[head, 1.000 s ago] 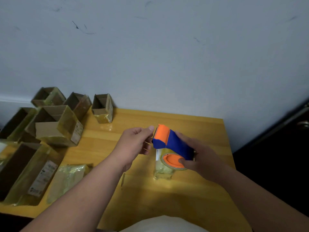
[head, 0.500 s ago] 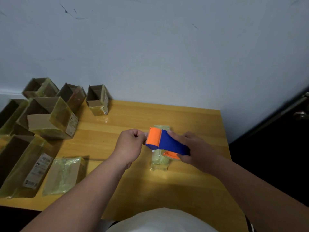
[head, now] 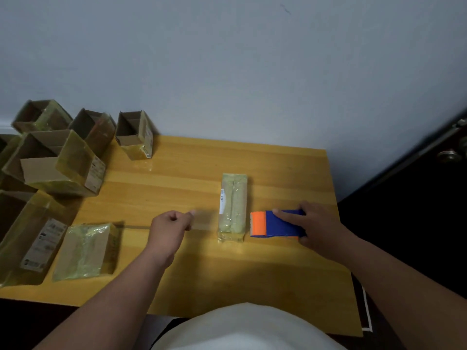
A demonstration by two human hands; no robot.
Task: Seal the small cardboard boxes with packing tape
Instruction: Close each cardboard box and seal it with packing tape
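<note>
Taped box [head: 232, 207], centre item: right hand [head: 319, 229] clamps tape dispenser [head: 276, 224] just beside it, left hand [head: 168, 229] curled, seemingly pinching taut tape; lower strip flat, squarely, across 1 seam.

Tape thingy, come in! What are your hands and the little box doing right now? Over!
Right hand grips tape dispenser on table, right of small box. Left hand curled left of box, apparently pinching tape; blurred. Nothing in the way.

Your left hand [head: 169, 225] shows motion blur at its fingertips, so you cannot tell whether it pinches a tape strip. Your right hand [head: 319, 230] hides the tape dispenser's [head: 275, 224] rear. The frame's left edge crops the open boxes [head: 22, 231].
</note>
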